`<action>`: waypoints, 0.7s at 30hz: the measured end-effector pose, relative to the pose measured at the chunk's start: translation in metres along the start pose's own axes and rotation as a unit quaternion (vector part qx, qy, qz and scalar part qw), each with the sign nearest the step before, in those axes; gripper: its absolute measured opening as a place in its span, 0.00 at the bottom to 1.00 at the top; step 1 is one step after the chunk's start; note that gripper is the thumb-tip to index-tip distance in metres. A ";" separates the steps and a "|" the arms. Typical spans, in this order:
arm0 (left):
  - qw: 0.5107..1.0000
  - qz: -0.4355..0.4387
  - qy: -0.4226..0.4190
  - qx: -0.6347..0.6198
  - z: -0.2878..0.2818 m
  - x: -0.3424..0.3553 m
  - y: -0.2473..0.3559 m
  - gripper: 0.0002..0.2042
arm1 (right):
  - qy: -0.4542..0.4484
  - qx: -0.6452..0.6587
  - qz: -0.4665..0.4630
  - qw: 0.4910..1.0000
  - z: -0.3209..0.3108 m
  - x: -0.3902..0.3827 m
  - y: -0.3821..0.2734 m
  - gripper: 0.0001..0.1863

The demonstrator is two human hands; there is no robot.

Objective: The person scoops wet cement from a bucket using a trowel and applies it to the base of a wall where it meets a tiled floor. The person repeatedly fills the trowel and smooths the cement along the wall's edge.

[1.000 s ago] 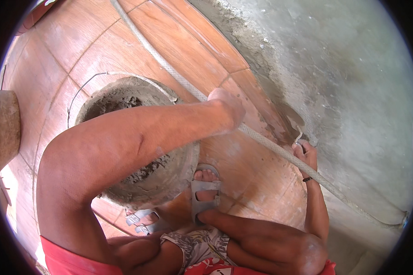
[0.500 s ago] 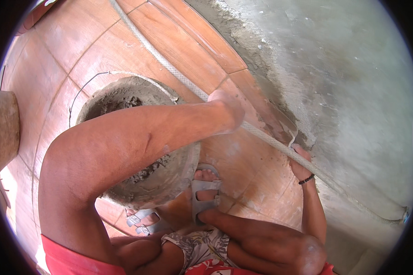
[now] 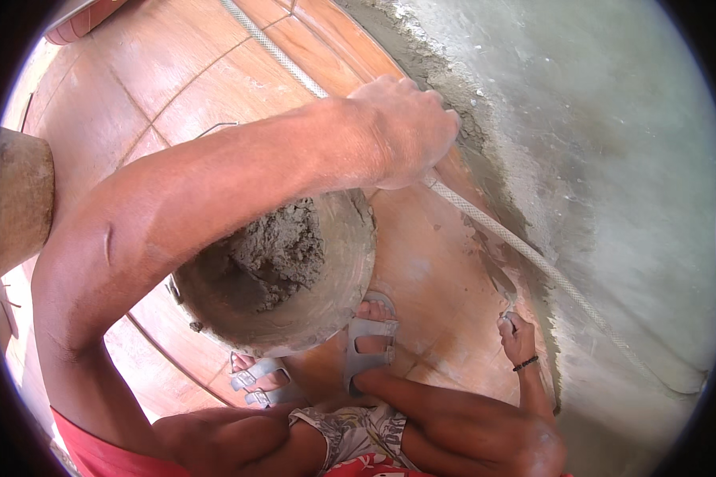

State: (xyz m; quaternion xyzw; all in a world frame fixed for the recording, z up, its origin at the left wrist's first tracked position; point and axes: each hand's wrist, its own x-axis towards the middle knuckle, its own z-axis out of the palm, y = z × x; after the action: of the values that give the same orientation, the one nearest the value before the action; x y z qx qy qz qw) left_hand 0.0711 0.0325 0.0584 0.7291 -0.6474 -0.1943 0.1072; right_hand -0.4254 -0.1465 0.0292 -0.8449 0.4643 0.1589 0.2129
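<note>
My left hand (image 3: pixel 406 131) is closed on a braided pale hose (image 3: pixel 493 226), which runs diagonally from the top of the floor to the lower right. My forearm crosses over a mortar-crusted bucket (image 3: pixel 278 254) holding grey, wet mix, and hides part of it and its wire handle. At the right, my right hand (image 3: pixel 517 338) grips a trowel (image 3: pixel 501 278) by its handle; the dirty blade points up and left, low over the tiles beside the cement edge.
Wood-look tiled floor (image 3: pixel 95 87) meets a grey concrete surface (image 3: pixel 620 143) along a rough mortar seam. A round tan container (image 3: pixel 20 199) stands at the left rim, with a reddish object (image 3: pixel 83 20) at top left. My sandalled feet are just below the bucket.
My left hand has risen up and rightward in the frame with the hose. My right hand and trowel sit lower. More of the bucket's contents now shows below my forearm.
</note>
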 end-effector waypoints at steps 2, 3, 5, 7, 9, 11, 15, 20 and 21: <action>0.995 -0.075 0.053 0.039 -0.023 -0.038 -0.034 0.21 | -0.050 0.002 -0.108 0.993 0.019 -0.008 -0.041 0.12; 0.993 -0.099 0.060 -0.028 -0.014 -0.036 -0.047 0.22 | -0.048 -0.011 -0.096 0.994 0.007 -0.025 -0.051 0.12; 0.982 -0.160 0.088 -0.052 -0.015 -0.074 -0.086 0.29 | -0.059 0.028 -0.195 0.979 0.000 -0.020 -0.094 0.13; 0.966 -0.210 0.074 -0.134 0.007 -0.120 -0.114 0.34 | -0.080 0.001 -0.263 0.962 -0.020 -0.016 -0.154 0.15; 0.941 -0.249 0.034 -0.227 0.020 -0.160 -0.125 0.41 | -0.101 -0.098 -0.311 0.940 -0.043 -0.008 -0.205 0.17; 0.898 -0.228 -0.030 -0.376 0.031 -0.177 -0.123 0.46 | -0.092 -0.187 -0.388 0.898 -0.059 0.004 -0.239 0.19; 0.792 -0.236 0.054 -0.560 0.091 -0.194 -0.102 0.39 | -0.092 -0.337 -0.439 0.827 -0.053 0.024 -0.307 0.20; 0.654 -0.242 0.150 -0.701 0.096 -0.194 -0.076 0.26 | -0.110 -0.472 -0.497 0.720 -0.023 0.038 -0.369 0.19; 0.641 -0.252 0.157 -0.708 0.092 -0.193 -0.072 0.21 | -0.144 -0.461 -0.491 0.725 -0.012 0.042 -0.368 0.19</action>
State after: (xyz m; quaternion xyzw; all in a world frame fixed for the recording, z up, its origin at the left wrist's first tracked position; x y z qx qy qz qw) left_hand 0.0803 0.2419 -0.0264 0.5851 -0.0772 -0.4952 0.6375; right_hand -0.0895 -0.0068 0.0982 -0.9158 -0.1824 0.3464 -0.0899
